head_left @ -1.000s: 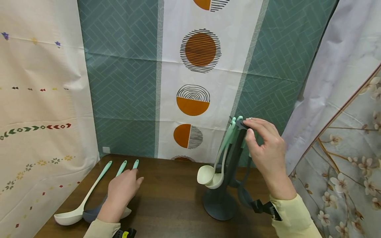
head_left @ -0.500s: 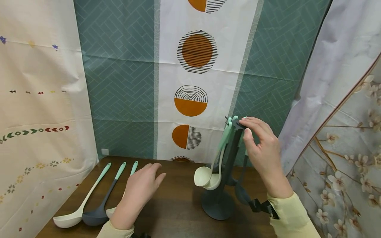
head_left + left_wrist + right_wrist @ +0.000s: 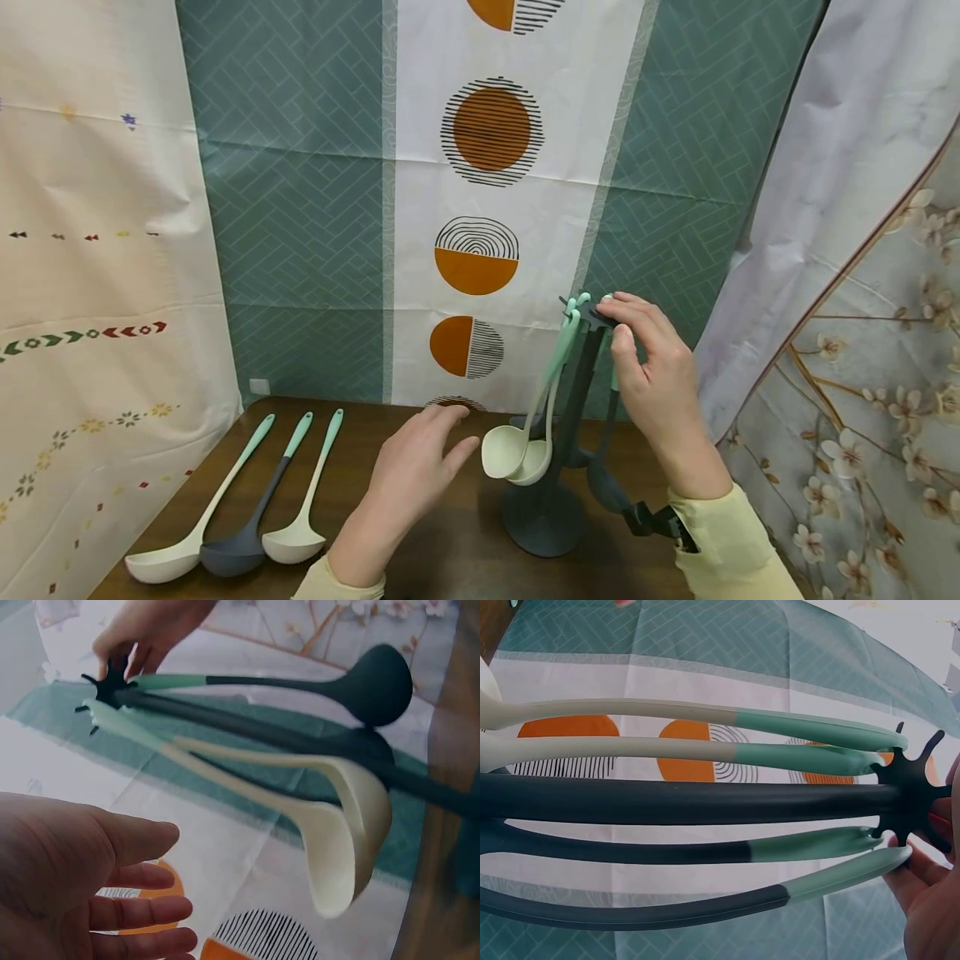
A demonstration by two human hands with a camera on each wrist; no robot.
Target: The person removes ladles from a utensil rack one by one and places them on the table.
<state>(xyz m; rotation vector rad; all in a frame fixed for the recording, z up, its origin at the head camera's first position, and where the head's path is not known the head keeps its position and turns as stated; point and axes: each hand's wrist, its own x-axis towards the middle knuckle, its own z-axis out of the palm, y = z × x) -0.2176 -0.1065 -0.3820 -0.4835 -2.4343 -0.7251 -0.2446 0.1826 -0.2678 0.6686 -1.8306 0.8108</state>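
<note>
At right of centre in the head view, your right hand holds the top of a dark grey, plastic-looking utensil stand with a straight pole and a round base; your fingers lie over its hooked crown and your thumb sits just below. Your left hand, at lower centre, is raised with thumb and fingers apart and holds nothing. It is nearest to a cream, round-bowled ladle with a mint-green handle, which hangs from the stand just to its right in the frame, apart from your fingertips. A second cream ladle hangs close behind that one.

In the lower half of the right wrist view, two dark grey ladles with mint-green handles hang on the pole's other side: an inner dark ladle and an outer dark ladle.

At lower left of the head view, three more ladles lie side by side on the dark brown table, handles pointing up the frame: a left cream ladle, a middle dark grey ladle and a right cream ladle. Behind the table hangs a green-and-white cloth printed with orange circles.
</note>
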